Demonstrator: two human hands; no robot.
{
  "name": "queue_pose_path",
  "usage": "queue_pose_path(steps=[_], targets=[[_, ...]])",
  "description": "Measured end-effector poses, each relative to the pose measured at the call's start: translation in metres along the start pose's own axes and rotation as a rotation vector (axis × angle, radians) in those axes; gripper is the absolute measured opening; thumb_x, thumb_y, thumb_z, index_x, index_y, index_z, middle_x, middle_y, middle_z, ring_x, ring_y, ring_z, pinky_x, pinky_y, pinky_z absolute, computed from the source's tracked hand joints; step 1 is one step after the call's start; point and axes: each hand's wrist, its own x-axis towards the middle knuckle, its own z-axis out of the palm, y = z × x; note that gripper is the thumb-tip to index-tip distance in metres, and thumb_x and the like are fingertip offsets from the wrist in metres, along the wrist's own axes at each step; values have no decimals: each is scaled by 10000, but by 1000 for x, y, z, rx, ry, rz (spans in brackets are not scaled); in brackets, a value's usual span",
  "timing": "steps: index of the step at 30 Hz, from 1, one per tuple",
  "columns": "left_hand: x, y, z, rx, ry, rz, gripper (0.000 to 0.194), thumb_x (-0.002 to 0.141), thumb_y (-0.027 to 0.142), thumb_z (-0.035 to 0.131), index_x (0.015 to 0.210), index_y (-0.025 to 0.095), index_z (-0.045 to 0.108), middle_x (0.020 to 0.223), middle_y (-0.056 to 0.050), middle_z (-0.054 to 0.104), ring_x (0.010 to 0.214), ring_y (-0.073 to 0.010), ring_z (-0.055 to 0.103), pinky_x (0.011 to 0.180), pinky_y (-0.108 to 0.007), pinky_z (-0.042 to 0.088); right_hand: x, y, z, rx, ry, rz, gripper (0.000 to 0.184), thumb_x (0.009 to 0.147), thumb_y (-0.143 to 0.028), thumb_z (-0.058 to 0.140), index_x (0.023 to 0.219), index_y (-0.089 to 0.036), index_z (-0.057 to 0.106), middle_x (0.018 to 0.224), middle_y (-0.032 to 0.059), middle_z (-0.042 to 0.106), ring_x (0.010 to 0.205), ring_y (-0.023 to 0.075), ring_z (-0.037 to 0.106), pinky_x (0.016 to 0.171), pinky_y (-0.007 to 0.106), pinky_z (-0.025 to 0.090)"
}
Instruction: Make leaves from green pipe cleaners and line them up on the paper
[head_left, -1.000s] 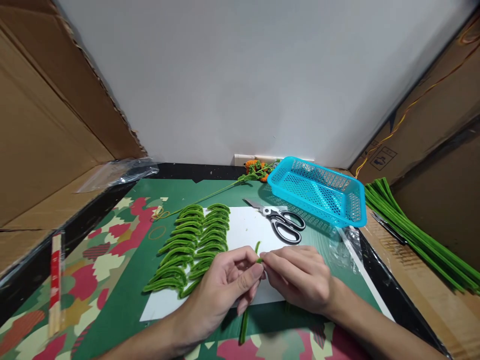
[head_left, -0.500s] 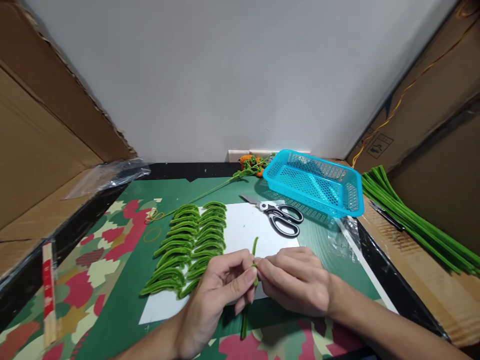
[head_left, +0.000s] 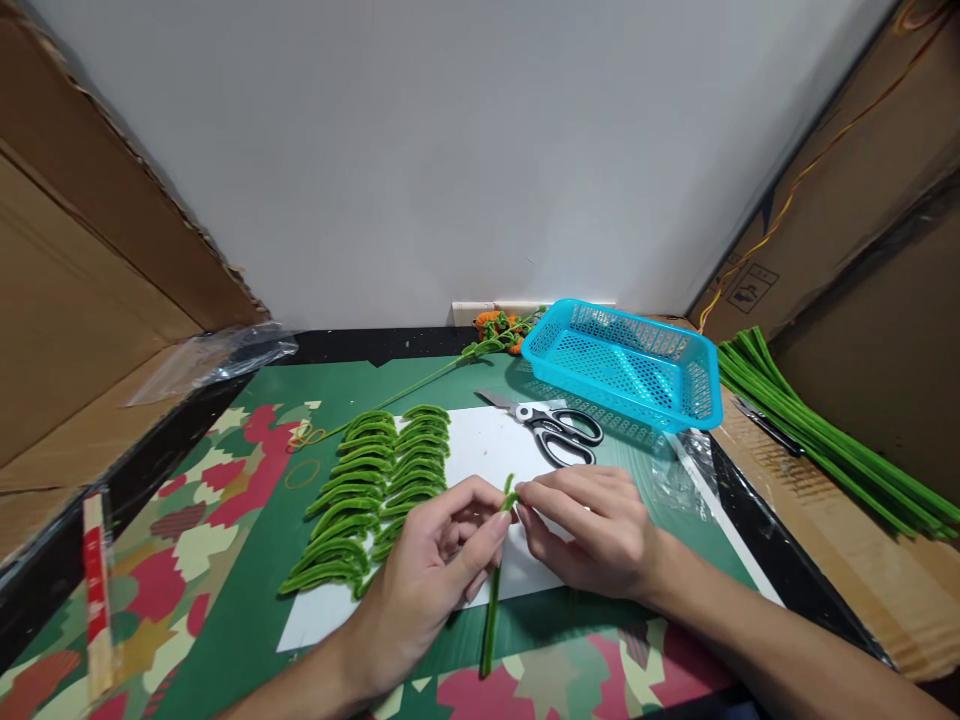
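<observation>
Between my two hands is a green pipe cleaner (head_left: 491, 620), its long end hanging down toward the table's front and a short tip sticking up. My left hand (head_left: 450, 545) pinches it between thumb and forefinger just below the tip. The fingertips of my right hand (head_left: 589, 525) are closed on its upper part, where a small piece bends to the side. To the left, two columns of curved green pipe-cleaner pieces (head_left: 349, 500) lie on a white sheet (head_left: 472, 450). Scissors (head_left: 551, 425) with black and grey handles lie on the sheet beyond my right hand.
A blue perforated basket (head_left: 622, 365) stands at the back right. Behind the scissors lies an orange flower with a green stem (head_left: 495, 335). Long green pipe cleaners (head_left: 840, 440) and a dark pen-like tool (head_left: 769, 425) are at the right. Cardboard walls (head_left: 97, 230) flank the table.
My right hand has shifted slightly up, its fingertips now nearer the tip of the pipe cleaner. Less of the tip stands above my fingers, and a small bend shows there.
</observation>
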Motion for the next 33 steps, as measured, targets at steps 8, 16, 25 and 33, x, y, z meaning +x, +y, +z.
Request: queue_pose_path(steps=[8, 16, 25, 33], targets=[[-6, -1, 3, 14, 1, 11, 303, 1036, 469, 631, 922, 188, 630, 684, 46, 552, 544, -71, 448, 513, -178, 354, 1, -2, -3, 30, -45, -11, 113, 989, -167, 633, 1090, -135, 672, 843, 80, 788, 655, 153, 725, 610, 263, 566], [-7, -4, 3, 77, 32, 24, 256, 1010, 406, 680, 873, 196, 628, 650, 56, 527, 546, -86, 452, 522, -187, 374, -1, -1, -1, 3, -59, -11, 60, 999, -148, 610, 964, -167, 654, 704, 17, 723, 529, 119, 613, 526, 255, 469], [-9, 0, 3, 96, 78, 28, 336, 1033, 479, 624, 864, 189, 624, 652, 43, 533, 525, -81, 434, 484, -192, 328, 0, 3, -2, 6, -46, -9, 65, 1003, -153, 602, 958, -171, 645, 699, 10, 708, 524, 120, 596, 506, 257, 442], [-8, 1, 4, 44, 77, 21, 337, 1014, 500, 643, 884, 189, 617, 658, 51, 511, 516, -75, 426, 479, -185, 327, -1, 7, -5, 38, -111, -27, 78, 1012, -145, 578, 1048, -154, 647, 787, 50, 751, 572, 134, 649, 534, 251, 500]])
